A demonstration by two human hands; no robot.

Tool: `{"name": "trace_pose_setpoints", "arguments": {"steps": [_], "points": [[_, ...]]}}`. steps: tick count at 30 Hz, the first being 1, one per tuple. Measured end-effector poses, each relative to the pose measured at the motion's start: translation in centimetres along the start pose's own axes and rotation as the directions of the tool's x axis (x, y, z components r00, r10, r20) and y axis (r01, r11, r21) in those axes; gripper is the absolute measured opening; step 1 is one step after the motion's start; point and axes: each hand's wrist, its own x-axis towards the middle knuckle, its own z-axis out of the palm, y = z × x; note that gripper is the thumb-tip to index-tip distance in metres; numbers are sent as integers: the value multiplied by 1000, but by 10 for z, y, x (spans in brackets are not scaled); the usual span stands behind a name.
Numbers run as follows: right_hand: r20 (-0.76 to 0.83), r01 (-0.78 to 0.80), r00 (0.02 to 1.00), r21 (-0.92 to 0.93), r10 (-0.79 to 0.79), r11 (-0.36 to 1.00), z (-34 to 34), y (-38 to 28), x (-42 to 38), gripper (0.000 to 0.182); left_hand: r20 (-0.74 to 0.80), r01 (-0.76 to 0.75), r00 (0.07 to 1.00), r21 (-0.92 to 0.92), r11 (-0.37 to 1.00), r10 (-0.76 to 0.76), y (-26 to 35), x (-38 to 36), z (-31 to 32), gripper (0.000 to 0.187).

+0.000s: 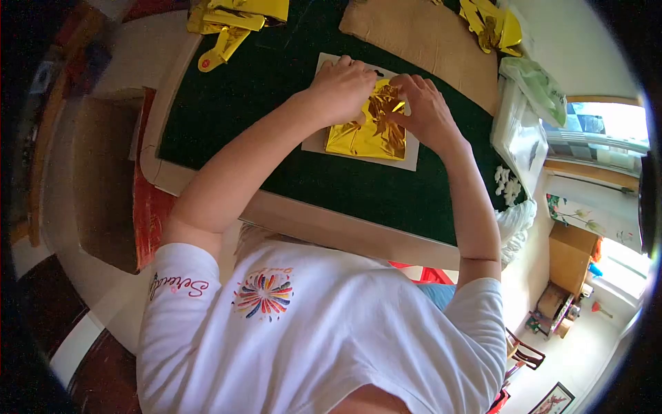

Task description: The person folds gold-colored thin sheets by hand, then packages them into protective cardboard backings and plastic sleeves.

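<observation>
Gold foil piece (367,141) on pale card (412,155), on table (221,131). Left hand (343,88), right hand (426,110) half-curled at foil; grip unclear. Uneven pull could tear it; card could slip.

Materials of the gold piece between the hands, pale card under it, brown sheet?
Gold piece: likely metallised film or foil, mirror-glossy; sharp highlights, creases.
Pale card: probably paperboard, matt; flat, straight-edged.
Brown sheet: looks like cardboard, matt; tan, uneven edge.

Looks like a home: window (626,270) at right, wooden chair (529,356) and framed picture (554,399) at lower right.
</observation>
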Motion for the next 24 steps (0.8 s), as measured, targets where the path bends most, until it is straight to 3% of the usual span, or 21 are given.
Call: {"name": "trace_pose_setpoints", "arguments": {"steps": [6, 8, 12, 14, 16, 18, 19, 21, 24], "points": [[-4, 18, 1000, -5, -18, 1000, 2, 6, 1, 47, 19, 5, 1000, 68, 998, -7, 8, -6, -3, 69], [-44, 14, 999, 375, 3, 927, -2, 13, 6, 39, -163, -46, 985, 72, 996, 57, 7, -9, 10, 57], [-100, -102, 984, 376, 150, 921, 14, 40, 32, 32, -279, -55, 956, 135, 989, 91, 15, -20, 18, 41], [108, -205, 979, 483, 175, 851, 19, 44, 45, 38, -322, -66, 941, 133, 989, 106, 18, -27, 17, 29], [85, -157, 987, 380, 134, 912, 9, 32, 50, 41, -319, -66, 941, 146, 987, 110, 20, -28, 16, 27], [268, -201, 955, 275, 126, 940, 4, 24, 62, 24, -317, -61, 942, 154, 986, 108, 18, -29, 18, 25], [261, -199, 957, 275, 126, 941, 1, 18, 64, 24, -341, -66, 933, 154, 986, 116, 17, -28, 21, 24], [213, -140, 970, 103, 115, 985, -6, 8, 64, 23, -366, -73, 922, 158, 985, 127, 17, -28, 22, 23], [151, -93, 987, 265, 54, 960, 2, 12, 63, 22, -377, -69, 918, 158, 985, 124, 18, -28, 22, 23]]}}
